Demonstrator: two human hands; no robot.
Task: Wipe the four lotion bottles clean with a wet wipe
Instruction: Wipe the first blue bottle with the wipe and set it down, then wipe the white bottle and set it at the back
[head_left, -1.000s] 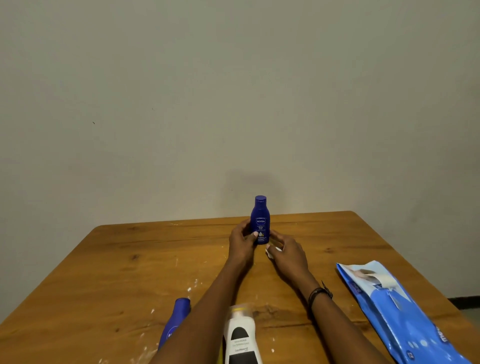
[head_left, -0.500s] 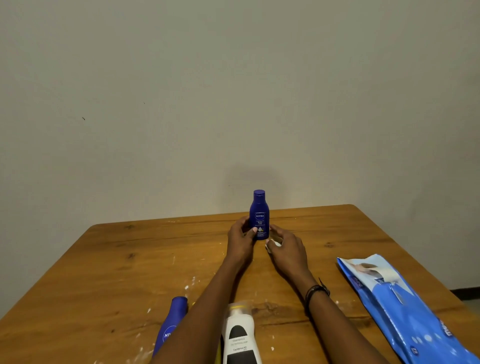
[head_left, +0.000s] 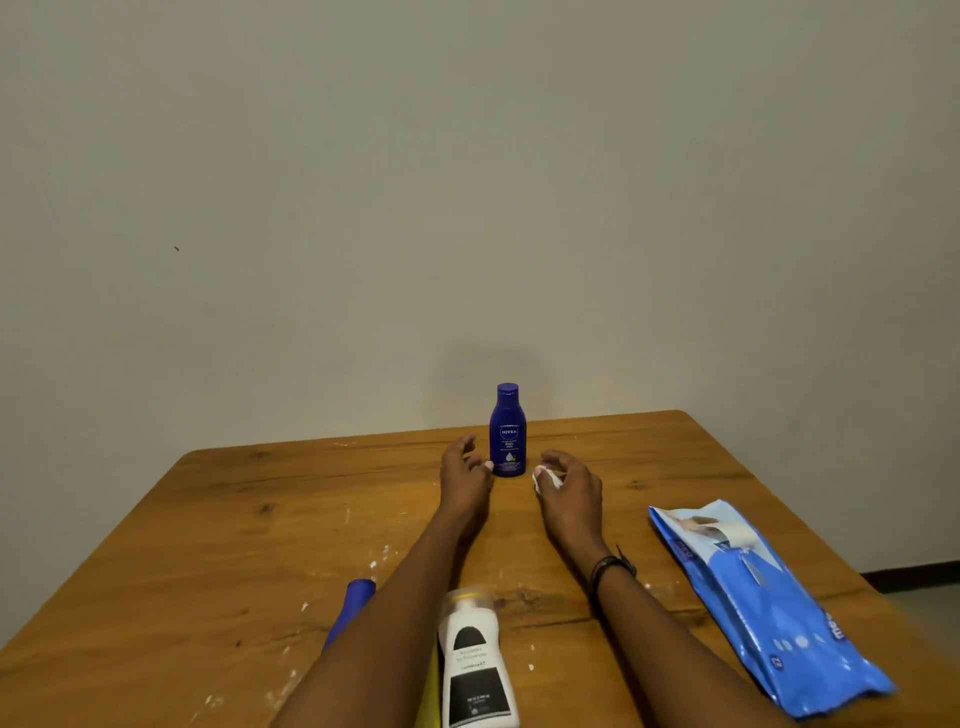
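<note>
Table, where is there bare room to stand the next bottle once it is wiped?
The far left of the table, left of the left hand, is bare. So is the far right, between the upright blue bottle and the wipes pack. The near middle is crowded: white bottle, lying blue bottle and both forearms.

left hand (head_left: 464, 480) now off the upright blue bottle (head_left: 508, 431), fingers apart

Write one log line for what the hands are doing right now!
left hand: open, beside blue bottle | right hand: holds wet wipe | blue bottle: upright, free | wipes pack: on table
</note>
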